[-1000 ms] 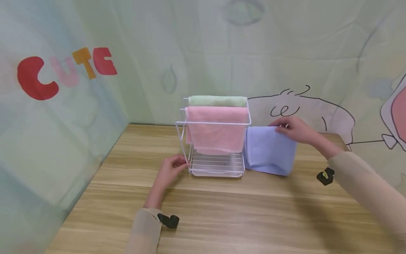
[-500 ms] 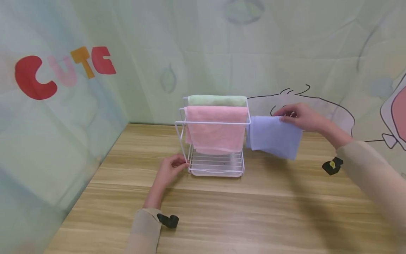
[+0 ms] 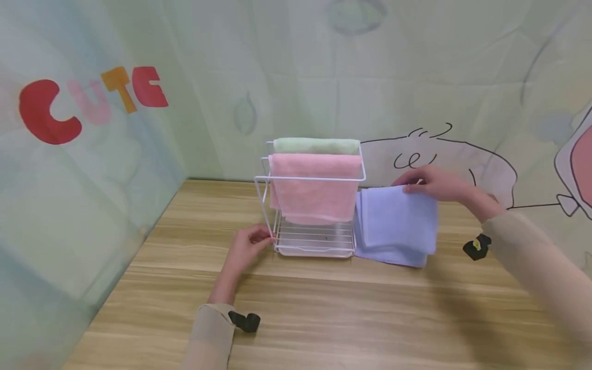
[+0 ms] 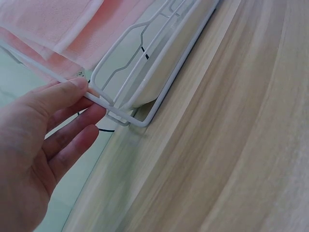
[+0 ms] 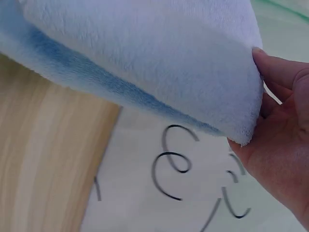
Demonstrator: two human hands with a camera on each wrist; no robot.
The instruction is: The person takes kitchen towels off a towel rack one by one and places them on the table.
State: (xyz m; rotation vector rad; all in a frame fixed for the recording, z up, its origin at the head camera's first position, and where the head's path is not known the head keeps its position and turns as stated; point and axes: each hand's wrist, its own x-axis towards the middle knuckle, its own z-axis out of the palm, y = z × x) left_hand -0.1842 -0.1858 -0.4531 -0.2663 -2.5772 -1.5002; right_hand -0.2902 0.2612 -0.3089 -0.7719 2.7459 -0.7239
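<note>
A white wire rack (image 3: 314, 179) stands on the table with a pink towel (image 3: 316, 187) and, behind it, a pale green towel (image 3: 316, 146) hung over its bars. My left hand (image 3: 247, 249) pinches the rack's left upright low down; in the left wrist view the thumb and index finger close on the white wire (image 4: 91, 96). To the right of the rack, my right hand (image 3: 430, 183) grips the top edge of a folded light blue towel (image 3: 398, 221). That towel hangs down in two layers, its left edge partly behind the rack. In the right wrist view the thumb lies over the towel (image 5: 193, 58).
A white tray (image 3: 316, 252) sits under the wire shelf at the rack's base. The wooden table (image 3: 324, 318) runs toward me. A printed cloth backdrop (image 3: 222, 103) with cartoon drawings and letters rises behind and to the left.
My right hand lifted the blue towel up and slightly right, then lowered it again; its lower layer now shows further below the upper one. The left hand stays on the rack.
</note>
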